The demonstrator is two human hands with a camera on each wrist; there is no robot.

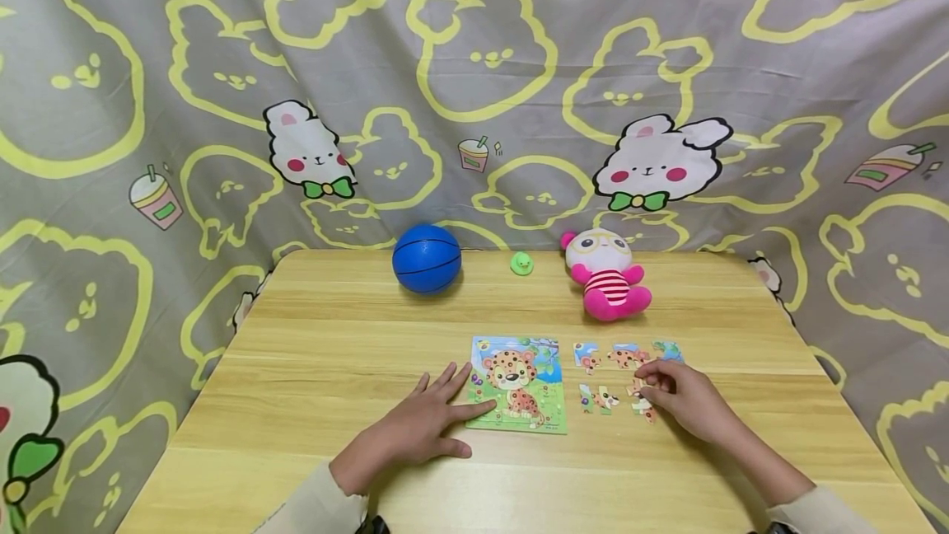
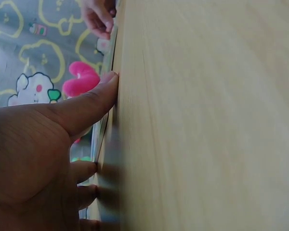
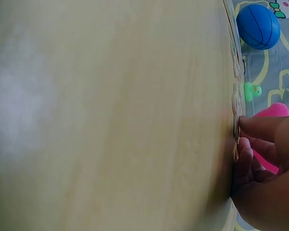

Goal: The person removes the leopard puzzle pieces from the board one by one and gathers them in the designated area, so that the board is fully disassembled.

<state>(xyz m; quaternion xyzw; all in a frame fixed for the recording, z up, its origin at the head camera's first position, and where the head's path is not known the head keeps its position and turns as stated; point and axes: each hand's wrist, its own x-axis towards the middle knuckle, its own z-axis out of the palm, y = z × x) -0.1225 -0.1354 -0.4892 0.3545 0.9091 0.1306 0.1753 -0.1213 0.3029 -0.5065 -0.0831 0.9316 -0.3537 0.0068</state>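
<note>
A square jigsaw puzzle (image 1: pixel 514 410) with a cartoon leopard lies in its frame on the table. My left hand (image 1: pixel 426 423) rests at its left side, fingers spread, with the index finger reaching over the picture. In the left wrist view the thumb (image 2: pixel 94 101) stretches along the tabletop by the puzzle's edge. To the right of the puzzle lie several loose puzzle pieces (image 1: pixel 597 399) in two rough rows. My right hand (image 1: pixel 689 402) is over the right end of these, its thumb and curled index finger pinching a spotted puzzle piece (image 1: pixel 636 386), partly hidden.
Along the back of the wooden table (image 1: pixel 311 369) stand a blue ball (image 1: pixel 426 259), a small green duck (image 1: pixel 522 264) and a pink and white panda plush (image 1: pixel 606 278). Behind them hangs a grey curtain (image 1: pixel 415 56) with cartoon prints.
</note>
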